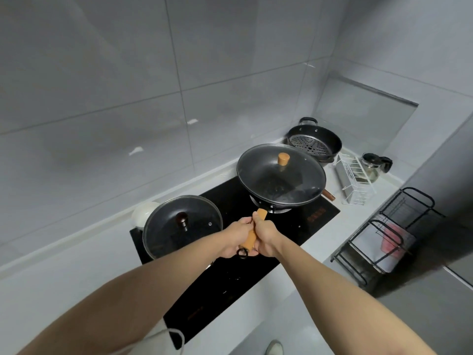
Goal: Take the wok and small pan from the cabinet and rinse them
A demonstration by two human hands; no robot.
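Both hands, left hand (236,237) and right hand (266,237), grip one black lidded wok's (280,175) wooden handle (252,237); a second lidded black pan (181,225) sits beside.

Both bare arms reach forward, the left hand (236,237) and right hand (266,235) curled side by side around the wok's wooden handle (252,235).

The round black metal wok (277,187) has a tan wooden handle (253,233); the flat glass cooktop (302,228) is black, the stone tabletop (64,285) white, the wall tiles (102,73) pale grey.
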